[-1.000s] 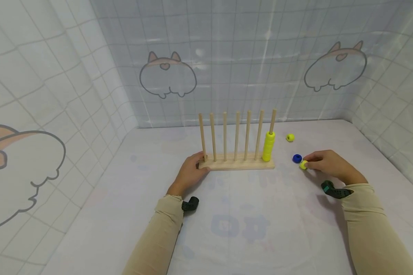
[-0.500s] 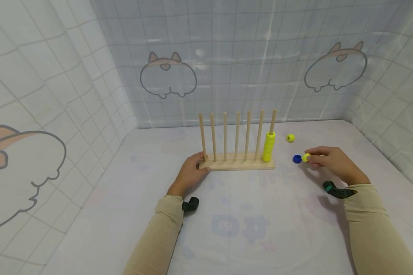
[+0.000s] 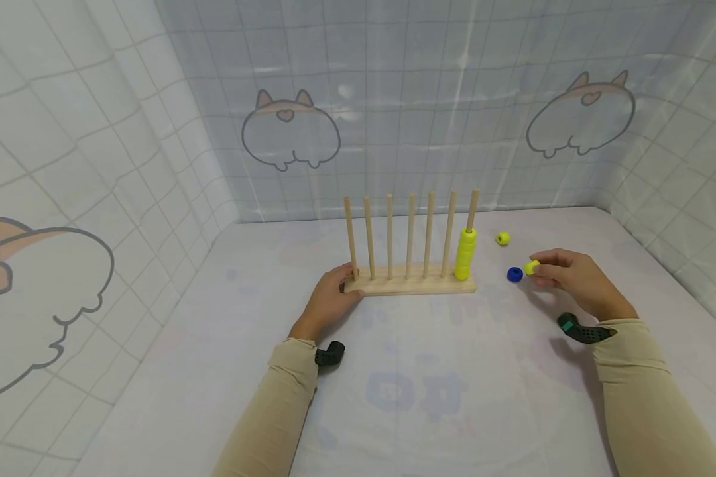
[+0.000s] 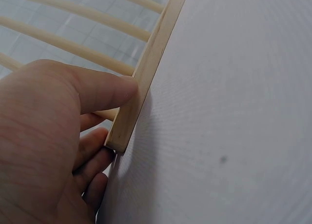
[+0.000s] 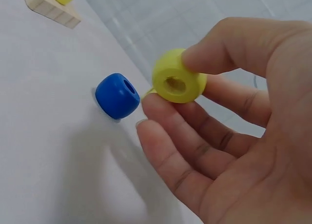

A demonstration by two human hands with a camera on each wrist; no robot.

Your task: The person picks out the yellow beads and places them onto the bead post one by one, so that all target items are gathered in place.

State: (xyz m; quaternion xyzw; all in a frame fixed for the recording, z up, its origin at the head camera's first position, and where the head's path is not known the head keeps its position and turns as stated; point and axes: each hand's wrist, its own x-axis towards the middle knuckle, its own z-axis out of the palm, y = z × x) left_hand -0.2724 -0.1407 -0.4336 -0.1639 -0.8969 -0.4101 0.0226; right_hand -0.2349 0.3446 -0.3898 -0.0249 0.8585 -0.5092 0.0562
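Observation:
My left hand (image 3: 331,298) grips the left end of a wooden peg rack (image 3: 414,285), thumb on its front edge and fingers behind. The rack's base bears several upright wooden pegs; the rightmost one carries a stack of yellow beads (image 3: 465,255), its tip bare. Right of the rack, my right hand (image 3: 575,278) pinches a yellow bead (image 5: 178,77) between thumb and fingers, its hole showing in the right wrist view. A blue bead (image 5: 117,96) lies on the table just left of those fingertips.
Another yellow bead (image 3: 502,238) lies farther back, to the right of the stacked peg. A pale printed cloth (image 3: 394,397) covers the table. Tile-patterned sheets (image 3: 394,119) with animal drawings rise at the back and both sides.
My right hand has lifted the pinched yellow bead from beside the blue bead, up and slightly away. The left hand and the rack have stayed in place.

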